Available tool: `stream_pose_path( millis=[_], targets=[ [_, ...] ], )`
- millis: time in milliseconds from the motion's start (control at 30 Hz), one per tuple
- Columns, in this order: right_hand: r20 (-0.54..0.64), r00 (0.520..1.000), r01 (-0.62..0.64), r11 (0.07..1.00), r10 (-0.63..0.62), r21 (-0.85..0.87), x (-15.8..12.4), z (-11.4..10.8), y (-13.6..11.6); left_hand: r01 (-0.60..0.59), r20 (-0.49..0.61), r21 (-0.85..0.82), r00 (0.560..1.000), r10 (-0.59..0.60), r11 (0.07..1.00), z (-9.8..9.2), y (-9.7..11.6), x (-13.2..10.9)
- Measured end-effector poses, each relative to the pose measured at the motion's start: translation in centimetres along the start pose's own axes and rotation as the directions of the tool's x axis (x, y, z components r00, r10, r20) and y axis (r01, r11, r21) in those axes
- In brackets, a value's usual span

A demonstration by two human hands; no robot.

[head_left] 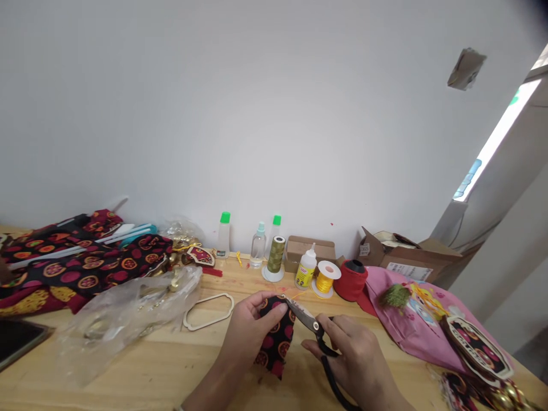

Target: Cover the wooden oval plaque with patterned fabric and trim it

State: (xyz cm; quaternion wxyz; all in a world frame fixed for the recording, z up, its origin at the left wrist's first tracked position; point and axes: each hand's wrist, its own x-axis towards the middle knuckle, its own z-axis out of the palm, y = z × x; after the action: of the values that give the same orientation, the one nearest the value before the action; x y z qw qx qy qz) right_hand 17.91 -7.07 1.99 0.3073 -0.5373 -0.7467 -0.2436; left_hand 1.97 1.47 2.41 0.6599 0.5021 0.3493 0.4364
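Note:
My left hand [247, 326] pinches a small piece of black cloth with red and orange dots [276, 339], holding it up over the wooden table [154, 365]. My right hand [356, 358] grips black-handled scissors [309, 323]. Their blades point up and left, with the tips at the top edge of the cloth, close to my left fingertips.
A white oblong frame [208, 310] lies left of my hands, beside a clear plastic bag [124, 317] and a heap of patterned cloth [81, 260]. Glue bottles [223, 234], thread spools [276, 255], a red cone [351, 279] and cardboard boxes [406, 257] line the wall. Pink fabric [422, 319] lies at right.

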Motion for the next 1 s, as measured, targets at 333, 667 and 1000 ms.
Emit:
stream_pose_path(
  millis=[333, 667, 1000],
  targets=[
    [0.055, 0.998, 0.019, 0.999, -0.016, -0.042, -0.2, -0.4, 0.5, 0.028, 0.019, 0.019, 0.999, -0.028, 0.999, -0.3, 0.0, -0.2],
    [0.306, 0.854, -0.52, 0.696, 0.42, 0.495, -0.6, 0.7, 1.7, 0.0, 0.024, 0.021, 1.0, 0.0, 1.0, -0.1, 0.5, -0.2],
    [0.27, 0.938, -0.307, 0.883, 0.218, 0.355, 0.0, -0.7, 0.9, -0.009, 0.0, 0.051, 1.0, 0.009, 0.999, -0.2, 0.4, -0.1]
  ],
)
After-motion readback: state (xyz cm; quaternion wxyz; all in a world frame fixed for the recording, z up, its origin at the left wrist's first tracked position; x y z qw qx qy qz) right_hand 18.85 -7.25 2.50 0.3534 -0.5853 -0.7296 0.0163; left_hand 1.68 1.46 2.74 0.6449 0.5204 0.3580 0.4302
